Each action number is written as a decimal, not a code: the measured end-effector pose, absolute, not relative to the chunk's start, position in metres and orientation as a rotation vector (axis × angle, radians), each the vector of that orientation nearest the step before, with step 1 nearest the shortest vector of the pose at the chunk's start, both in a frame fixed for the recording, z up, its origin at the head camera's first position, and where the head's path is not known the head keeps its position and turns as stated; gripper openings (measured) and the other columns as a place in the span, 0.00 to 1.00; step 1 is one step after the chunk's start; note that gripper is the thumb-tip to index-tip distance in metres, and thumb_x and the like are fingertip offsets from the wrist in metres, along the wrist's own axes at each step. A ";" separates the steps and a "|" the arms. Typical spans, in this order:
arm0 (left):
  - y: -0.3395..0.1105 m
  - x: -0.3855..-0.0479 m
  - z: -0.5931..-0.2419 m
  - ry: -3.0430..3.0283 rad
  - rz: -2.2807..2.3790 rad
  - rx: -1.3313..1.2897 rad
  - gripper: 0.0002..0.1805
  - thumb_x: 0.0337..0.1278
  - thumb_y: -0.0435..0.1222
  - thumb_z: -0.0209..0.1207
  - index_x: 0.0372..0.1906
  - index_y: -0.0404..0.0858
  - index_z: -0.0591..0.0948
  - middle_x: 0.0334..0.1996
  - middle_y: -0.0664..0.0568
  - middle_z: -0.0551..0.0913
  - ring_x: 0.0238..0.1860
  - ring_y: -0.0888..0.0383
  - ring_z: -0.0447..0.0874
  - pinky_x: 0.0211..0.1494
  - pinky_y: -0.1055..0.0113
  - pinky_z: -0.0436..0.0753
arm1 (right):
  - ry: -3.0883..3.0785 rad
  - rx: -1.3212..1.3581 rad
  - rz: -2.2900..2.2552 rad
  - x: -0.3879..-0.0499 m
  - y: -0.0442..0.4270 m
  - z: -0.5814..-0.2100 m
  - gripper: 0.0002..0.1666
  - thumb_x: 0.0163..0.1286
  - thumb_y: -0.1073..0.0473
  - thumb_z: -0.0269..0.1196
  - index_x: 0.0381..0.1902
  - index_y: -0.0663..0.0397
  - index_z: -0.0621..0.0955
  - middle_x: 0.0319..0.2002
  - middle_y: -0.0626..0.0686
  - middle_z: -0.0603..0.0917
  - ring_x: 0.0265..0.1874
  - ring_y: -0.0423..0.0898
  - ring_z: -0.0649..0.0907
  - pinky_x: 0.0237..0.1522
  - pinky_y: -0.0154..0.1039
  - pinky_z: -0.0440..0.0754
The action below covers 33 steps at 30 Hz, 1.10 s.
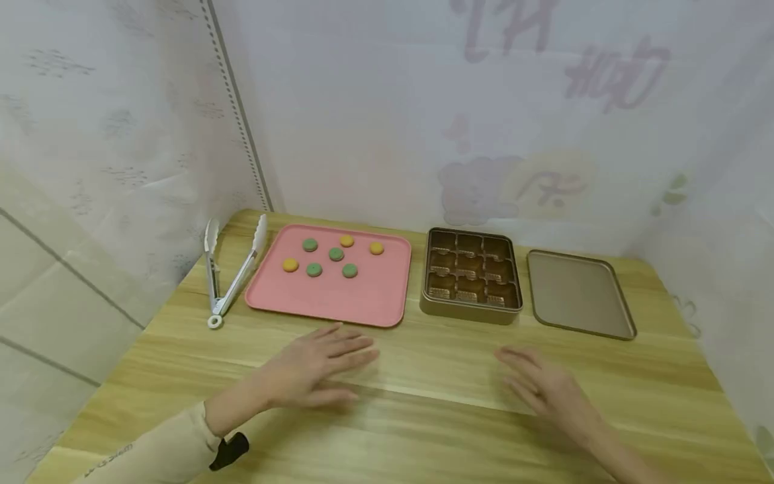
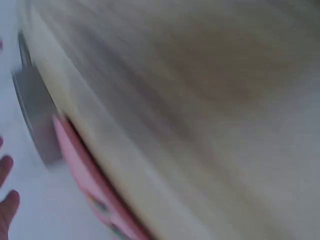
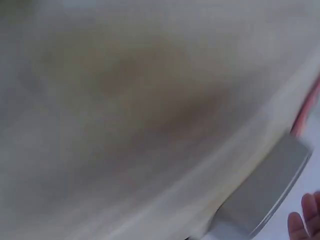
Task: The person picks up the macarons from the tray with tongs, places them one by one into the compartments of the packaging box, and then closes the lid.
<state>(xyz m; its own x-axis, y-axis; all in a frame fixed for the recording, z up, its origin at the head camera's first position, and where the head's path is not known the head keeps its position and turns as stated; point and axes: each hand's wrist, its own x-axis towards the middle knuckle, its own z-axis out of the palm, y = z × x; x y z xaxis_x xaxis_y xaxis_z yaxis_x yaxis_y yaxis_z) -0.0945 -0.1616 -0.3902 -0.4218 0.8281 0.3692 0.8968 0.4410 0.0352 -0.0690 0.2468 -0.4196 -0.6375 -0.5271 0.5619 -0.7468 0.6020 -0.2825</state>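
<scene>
The left grip [image 1: 314, 366], fingers spread and empty, is just before the pink tray [image 1: 326, 301] of small green and yellow rounds [image 1: 336, 254]. The right grip [image 1: 555, 391], loosely extended and empty, has the divided box [image 1: 471, 312] ahead-left. Light, level handling should keep the rounds from sliding.

Smooth and matt, that pink rectangular plastic-looking tray [image 1: 326, 304]; the small round green and yellow discs [image 1: 336, 254] look dull-surfaced! Silver V-shaped metal tongs [image 1: 240, 277], smooth-armed. Bronze square tin [image 1: 468, 311], satin metal, around a glossy brown plastic-looking insert [image 1: 469, 265]! Smooth yellowish wood-grained bench [image 1: 423, 417], creased white printed sheeting [image 1: 338, 134] behind.
</scene>
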 end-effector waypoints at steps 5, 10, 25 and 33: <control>-0.206 -0.125 -0.404 -2.519 -0.851 -0.721 0.21 0.51 0.35 0.65 0.53 0.34 0.80 0.48 0.43 0.83 0.33 0.53 0.83 0.35 0.65 0.80 | -2.463 0.413 1.113 -0.117 0.272 -0.407 0.17 0.63 0.71 0.60 0.51 0.70 0.78 0.37 0.61 0.81 0.33 0.29 0.77 0.33 0.19 0.75; -0.260 -0.159 -0.408 -2.584 -0.976 0.025 0.25 0.59 0.37 0.60 0.59 0.29 0.73 0.53 0.34 0.77 0.50 0.38 0.76 0.45 0.48 0.76 | -2.634 0.056 1.135 -0.163 0.286 -0.397 0.24 0.72 0.57 0.54 0.59 0.69 0.72 0.39 0.62 0.77 0.30 0.25 0.70 0.28 0.22 0.71; -0.297 -0.198 -0.424 -2.703 -0.887 0.651 0.50 0.47 0.54 0.65 0.62 0.21 0.59 0.54 0.24 0.61 0.57 0.32 0.55 0.58 0.45 0.59 | -2.779 -0.044 1.182 -0.215 0.269 -0.418 0.29 0.74 0.57 0.50 0.63 0.77 0.64 0.25 0.54 0.70 0.18 0.41 0.67 0.21 0.35 0.67; -0.302 -0.200 -0.432 -2.690 -0.852 0.730 0.54 0.45 0.52 0.66 0.66 0.22 0.53 0.55 0.24 0.58 0.56 0.31 0.56 0.56 0.43 0.60 | -2.733 -0.040 1.172 -0.222 0.258 -0.429 0.23 0.72 0.64 0.52 0.59 0.76 0.69 0.19 0.51 0.69 0.15 0.39 0.65 0.18 0.34 0.65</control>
<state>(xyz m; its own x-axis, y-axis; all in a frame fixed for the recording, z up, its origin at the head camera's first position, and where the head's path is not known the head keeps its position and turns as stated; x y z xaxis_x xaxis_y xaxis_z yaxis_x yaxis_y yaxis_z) -0.1999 -0.3016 -0.4324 -0.8505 -0.5223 0.0628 -0.3909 0.7073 0.5890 -0.2219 0.2583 -0.4295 -0.9857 0.0900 0.1426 -0.0412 0.6914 -0.7213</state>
